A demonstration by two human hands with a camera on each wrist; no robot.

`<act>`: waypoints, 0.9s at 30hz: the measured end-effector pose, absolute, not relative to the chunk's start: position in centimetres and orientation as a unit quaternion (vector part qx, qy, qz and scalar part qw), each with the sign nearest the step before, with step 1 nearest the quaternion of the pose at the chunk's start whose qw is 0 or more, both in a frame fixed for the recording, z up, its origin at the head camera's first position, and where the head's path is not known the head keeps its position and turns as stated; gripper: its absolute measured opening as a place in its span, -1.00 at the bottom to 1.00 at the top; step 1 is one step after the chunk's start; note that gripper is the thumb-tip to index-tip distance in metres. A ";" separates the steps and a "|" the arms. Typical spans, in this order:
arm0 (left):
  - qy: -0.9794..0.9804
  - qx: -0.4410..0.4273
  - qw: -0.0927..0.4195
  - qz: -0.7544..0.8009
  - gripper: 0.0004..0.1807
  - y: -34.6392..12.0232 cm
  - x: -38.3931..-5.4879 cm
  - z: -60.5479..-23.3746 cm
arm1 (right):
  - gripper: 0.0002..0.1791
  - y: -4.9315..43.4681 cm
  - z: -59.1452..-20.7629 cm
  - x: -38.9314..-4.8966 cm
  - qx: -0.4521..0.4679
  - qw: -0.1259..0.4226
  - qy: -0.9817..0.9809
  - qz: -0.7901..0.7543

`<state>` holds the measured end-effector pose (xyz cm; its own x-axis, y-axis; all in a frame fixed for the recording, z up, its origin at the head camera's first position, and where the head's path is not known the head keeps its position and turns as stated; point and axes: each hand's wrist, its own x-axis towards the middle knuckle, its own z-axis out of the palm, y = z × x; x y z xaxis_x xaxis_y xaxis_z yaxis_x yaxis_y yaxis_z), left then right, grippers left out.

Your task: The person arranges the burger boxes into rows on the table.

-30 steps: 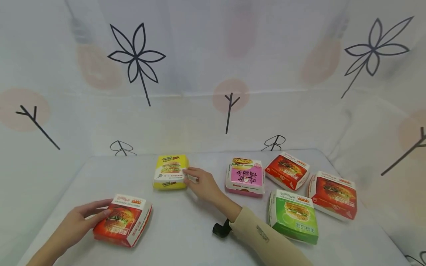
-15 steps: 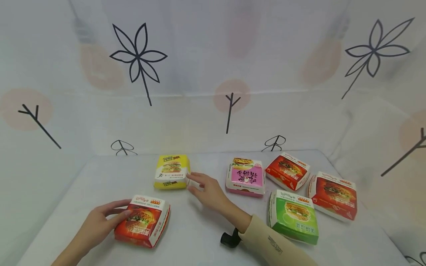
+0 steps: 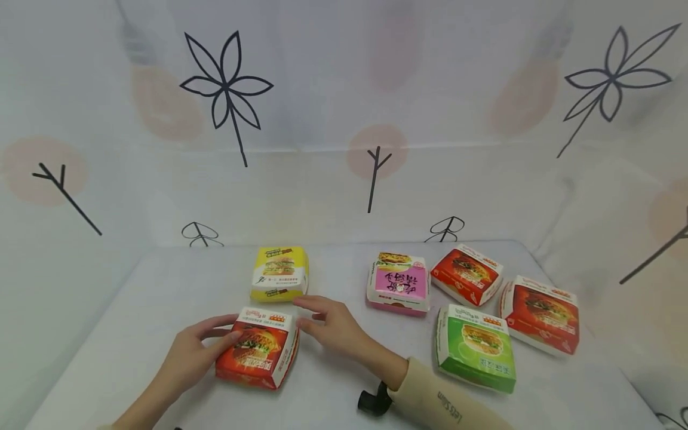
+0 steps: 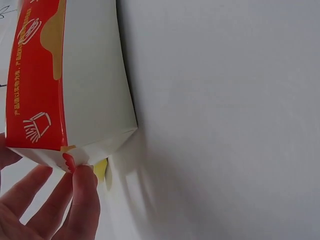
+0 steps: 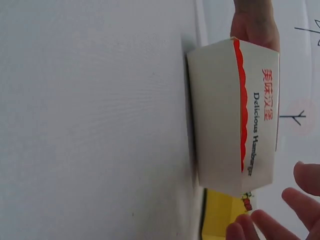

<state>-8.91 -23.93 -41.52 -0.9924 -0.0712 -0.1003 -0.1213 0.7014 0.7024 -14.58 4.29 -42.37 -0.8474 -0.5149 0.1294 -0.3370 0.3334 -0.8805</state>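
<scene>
A red and white hamburger box (image 3: 257, 347) is at the left front of the white table. My left hand (image 3: 185, 364) holds it from the left, thumb over its top edge. Fingertips (image 4: 85, 187) press its white side in the left wrist view. On the other side, my right hand (image 3: 335, 328) reaches toward the box with loosely bent fingers and nothing in its grasp. Whether it touches the red box cannot be told in the head view; the right wrist view shows a gap. Just behind stands a yellow hamburger box (image 3: 279, 272), near the right fingertips.
To the right stand a pink box (image 3: 398, 285), a green box (image 3: 475, 349) and two more red boxes, one at the back (image 3: 466, 276) and one at the right (image 3: 540, 313). A black object (image 3: 374, 401) sits by the right sleeve. Patterned cloth (image 3: 322, 197) hangs behind the table.
My left hand has moved the red hamburger box to the right, in front of the yellow one. The right hand has left the yellow box's side and come nearer the red box.
</scene>
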 end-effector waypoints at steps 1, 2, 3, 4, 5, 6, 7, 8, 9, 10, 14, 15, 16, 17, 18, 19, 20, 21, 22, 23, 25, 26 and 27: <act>0.921 -0.052 0.032 0.386 -0.29 -23.7 -9.0 -41.5 | -0.54 4.2 -42.5 -14.5 -0.266 0.095 0.809 -0.515; 0.919 -0.051 0.031 0.389 -0.30 -23.4 -9.1 -41.5 | -0.54 4.2 -42.5 -14.5 -0.268 0.104 0.806 -0.517; 0.918 -0.051 0.031 0.392 -0.31 -23.1 -9.1 -41.5 | -0.54 4.1 -42.6 -14.5 -0.270 0.112 0.804 -0.518; 0.918 -0.051 0.031 0.393 -0.32 -22.9 -9.1 -41.5 | -0.55 4.1 -42.7 -14.5 -0.271 0.117 0.803 -0.518; 0.918 -0.050 0.031 0.393 -0.32 -22.6 -9.2 -41.4 | -0.54 4.1 -42.8 -14.5 -0.272 0.123 0.802 -0.517; 0.917 -0.050 0.032 0.393 -0.33 -22.4 -9.2 -41.4 | -0.54 4.1 -42.8 -14.5 -0.271 0.127 0.801 -0.518; 0.918 -0.049 0.033 0.393 -0.33 -22.2 -9.3 -41.4 | -0.55 4.1 -42.8 -14.5 -0.271 0.129 0.802 -0.517; 0.918 -0.049 0.034 0.392 -0.32 -22.1 -9.3 -41.3 | -0.55 4.1 -42.8 -14.5 -0.271 0.129 0.802 -0.516; 0.918 -0.049 0.035 0.391 -0.32 -21.9 -9.4 -41.3 | -0.55 4.2 -42.8 -14.5 -0.269 0.130 0.804 -0.514; 0.919 -0.049 0.036 0.389 -0.32 -21.8 -9.4 -41.3 | -0.56 4.2 -42.8 -14.6 -0.267 0.131 0.806 -0.512; 0.921 -0.044 0.043 0.384 -0.31 -21.6 -9.5 -41.1 | -0.58 4.3 -42.7 -14.8 -0.260 0.135 0.812 -0.504; 0.922 -0.041 0.046 0.382 -0.32 -21.6 -9.5 -41.1 | -0.58 4.3 -42.8 -14.9 -0.258 0.137 0.814 -0.503; 0.924 -0.035 0.049 0.378 -0.31 -21.6 -9.5 -41.0 | -0.59 4.3 -42.8 -14.9 -0.256 0.139 0.815 -0.501; 0.925 -0.029 0.052 0.375 -0.30 -21.7 -9.5 -41.0 | -0.59 4.3 -42.8 -14.9 -0.256 0.140 0.816 -0.500; 0.926 -0.023 0.057 0.372 -0.29 -21.7 -9.5 -40.9 | -0.59 4.3 -42.8 -14.9 -0.255 0.141 0.816 -0.499; 0.927 -0.019 0.063 0.370 -0.27 -21.7 -9.5 -40.8 | -0.59 4.3 -42.8 -14.9 -0.253 0.142 0.816 -0.499; 0.927 -0.012 0.069 0.369 -0.24 -21.8 -9.4 -40.7 | -0.59 4.3 -42.8 -15.0 -0.252 0.143 0.816 -0.500; 0.926 -0.005 0.074 0.370 -0.20 -21.9 -9.4 -40.7 | -0.60 4.3 -42.8 -15.0 -0.250 0.145 0.816 -0.500; 0.925 0.000 0.079 0.373 -0.16 -22.0 -9.4 -40.6 | -0.60 4.4 -42.8 -15.0 -0.251 0.145 0.816 -0.501; 0.923 0.003 0.084 0.376 -0.14 -22.1 -9.3 -40.6 | -0.60 4.4 -42.9 -15.0 -0.250 0.146 0.815 -0.502; 0.918 0.007 0.092 0.385 -0.10 -22.2 -9.3 -40.5 | -0.60 4.4 -43.0 -15.1 -0.248 0.148 0.814 -0.503; 0.916 0.008 0.094 0.389 -0.09 -22.2 -9.3 -40.5 | -0.61 4.4 -43.0 -15.2 -0.247 0.148 0.814 -0.504; 0.914 0.007 0.096 0.393 -0.08 -22.2 -9.3 -40.5 | -0.61 4.4 -43.1 -15.2 -0.246 0.148 0.814 -0.504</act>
<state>-9.28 -22.22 -40.47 -0.9816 0.0879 -0.1697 -0.0628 0.6904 0.7207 -15.19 4.39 -43.08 -0.8351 -0.5501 0.0068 -0.2514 0.3706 -0.8941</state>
